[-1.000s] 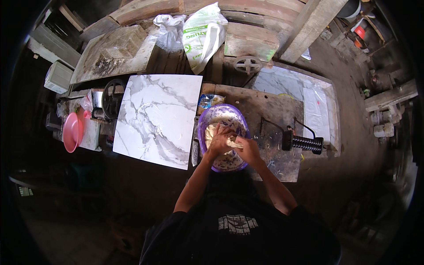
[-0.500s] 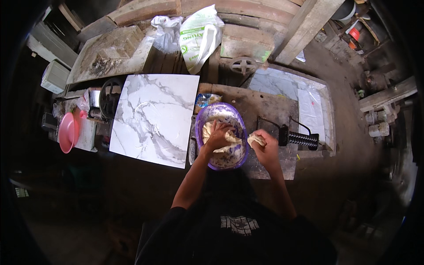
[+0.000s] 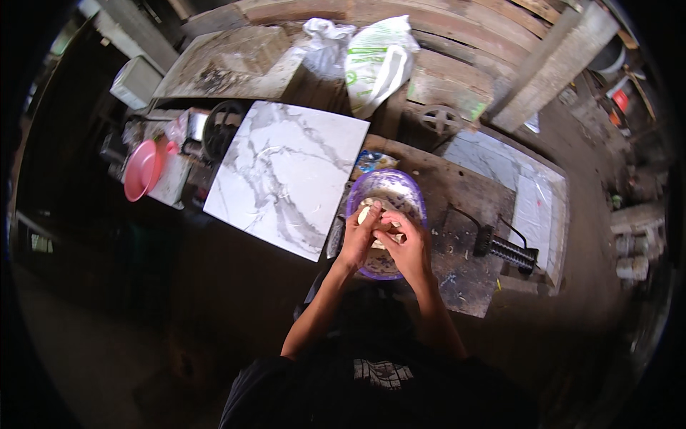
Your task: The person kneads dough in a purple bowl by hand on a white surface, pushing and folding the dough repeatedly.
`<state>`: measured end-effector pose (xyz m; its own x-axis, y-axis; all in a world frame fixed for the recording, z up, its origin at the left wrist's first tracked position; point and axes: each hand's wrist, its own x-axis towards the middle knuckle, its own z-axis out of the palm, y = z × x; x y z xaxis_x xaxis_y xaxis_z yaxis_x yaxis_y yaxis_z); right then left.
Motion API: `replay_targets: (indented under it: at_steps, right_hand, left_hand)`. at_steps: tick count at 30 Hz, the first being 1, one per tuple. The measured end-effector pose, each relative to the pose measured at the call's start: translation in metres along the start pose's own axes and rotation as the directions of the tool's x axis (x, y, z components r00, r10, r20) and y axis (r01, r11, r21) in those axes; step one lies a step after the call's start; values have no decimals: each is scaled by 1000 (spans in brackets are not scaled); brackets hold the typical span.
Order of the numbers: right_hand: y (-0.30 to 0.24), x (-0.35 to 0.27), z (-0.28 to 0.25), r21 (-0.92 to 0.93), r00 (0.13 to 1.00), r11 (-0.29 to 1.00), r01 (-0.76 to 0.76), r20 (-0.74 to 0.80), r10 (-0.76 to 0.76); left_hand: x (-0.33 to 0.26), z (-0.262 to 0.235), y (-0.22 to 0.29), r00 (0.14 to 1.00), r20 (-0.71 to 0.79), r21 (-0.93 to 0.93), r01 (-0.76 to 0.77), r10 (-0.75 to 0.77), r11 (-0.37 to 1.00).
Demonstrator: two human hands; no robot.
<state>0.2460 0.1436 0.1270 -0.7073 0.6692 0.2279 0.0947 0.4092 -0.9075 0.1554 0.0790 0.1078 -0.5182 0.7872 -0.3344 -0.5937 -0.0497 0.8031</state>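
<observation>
Over a purple oval basin (image 3: pixel 390 174), smeared inside with pale dough, my two hands come together. My left hand (image 3: pixel 354 244) is closed round a small lump of pale dough (image 3: pixel 364 214), which shows beside its thumb. My right hand (image 3: pixel 409 250) has its fingers curled and pinched against the same lump, near the left fingertips. Both hands hide much of the basin's inside. Between the wrists a little of the larger dough mass (image 3: pixel 384 242) shows in the basin.
A white marble-patterned slab (image 3: pixel 286 175) lies left of the basin. On the wooden board (image 3: pixel 457 279) to the right sits a black ribbed roller (image 3: pixel 507 250). A blue packet (image 3: pixel 373 161) lies behind the basin, a pink bowl (image 3: pixel 143 170) far left, white sacks (image 3: pixel 379 64) at the back.
My right hand has come leftward with its dough piece from beside the basin to over it. The left hand has lifted off the dough mass to meet it. The whole view has turned slightly.
</observation>
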Motion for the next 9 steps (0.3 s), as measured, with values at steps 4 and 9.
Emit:
replay_targets:
  at_steps: [4, 9]
  right_hand:
    - [-20, 5, 16, -140, 987, 980, 141, -53, -150]
    - [-10, 21, 40, -62, 973, 974, 218, -58, -222]
  left_hand:
    - [-3, -32, -3, 971, -229, -170, -112, 71, 979]
    - [-5, -57, -9, 918, -351, -38, -208, 182, 977]
